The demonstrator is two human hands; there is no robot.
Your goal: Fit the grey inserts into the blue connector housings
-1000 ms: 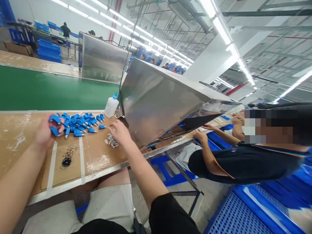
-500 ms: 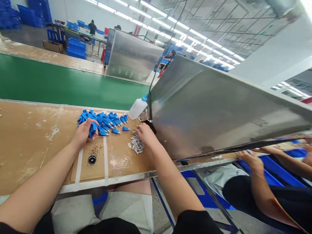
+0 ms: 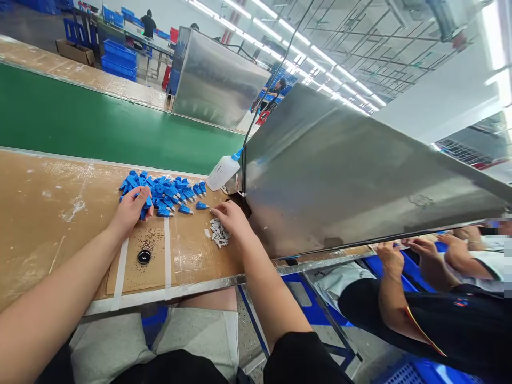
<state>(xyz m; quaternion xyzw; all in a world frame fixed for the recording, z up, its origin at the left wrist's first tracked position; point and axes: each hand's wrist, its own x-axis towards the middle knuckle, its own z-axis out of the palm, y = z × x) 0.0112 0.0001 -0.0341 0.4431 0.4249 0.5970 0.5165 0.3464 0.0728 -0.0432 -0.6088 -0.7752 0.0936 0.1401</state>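
- The left hand has shifted rightward since a second ago: it was out by the left end of the blue housings and now sits against the near-left side of that heap.
- Its fingers are curled round at least one blue housing; the exact count is hidden by the palm and thumb.
- The right hand has barely moved — it remains over the far side of the grey slips, thumb and fingertips drawn nearly together. I cannot tell whether a slip is pinched there.
- Those fingertips now come just beside the loose blue housing, a little nearer to it than half a second ago.
- For the work in hand, this looks like a moment of handling parts at both spots: the left side is loaded, the right is at the grey supply.
- The blue heap lies toward the far edge of the workbench, short of the green belt; the grey slips lie nearer the metal-trimmed front edge, left of the metal partition.
- The squeeze bottle leans at the far edge, beside that partition — its place there is unchanged.
- The round black piece, ringed by dark crumbs, is untouched near the front edge.
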